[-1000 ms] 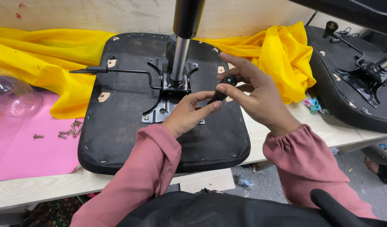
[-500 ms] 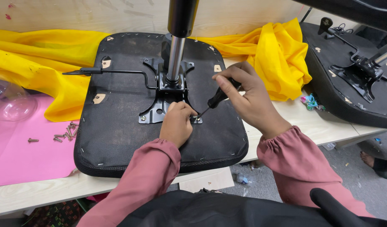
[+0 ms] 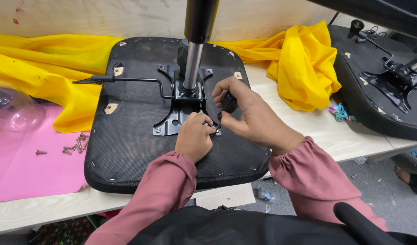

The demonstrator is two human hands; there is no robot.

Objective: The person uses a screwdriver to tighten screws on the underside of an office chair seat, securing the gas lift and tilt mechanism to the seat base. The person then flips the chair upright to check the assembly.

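Since half a second ago the right hand [image 3: 254, 115] has drawn in toward the left hand [image 3: 195, 136], and the screwdriver [image 3: 226, 103] now stands steeper, its tip down at the near right corner of the metal bracket [image 3: 183, 111].

Head view: the right hand is closed round the screwdriver's black handle, fingers wrapped over the top. The left hand is curled, its fingertips [image 3: 207, 123] pinched at the bracket corner just beside the tip; whether they hold a screw cannot be told. Both hands work over the middle of the upturned black seat pan [image 3: 127, 145], which lies flat on the pale wooden table [image 3: 317, 131]. The seat's near edge reaches the table's near edge, with the pink sleeves crossing it. A chrome column [image 3: 192, 68] rises from the bracket just beyond the hands, close on the far side. A thin black lever [image 3: 122, 80] runs left from the bracket across open seat fabric.

Left of the seat, loose screws [image 3: 75, 147] lie on a pink sheet [image 3: 31, 172], well apart from the hands. Yellow cloth [image 3: 303, 68] is bunched at far left and far right. A second seat pan [image 3: 376, 104] fills the right edge, with bare table between the two seats.
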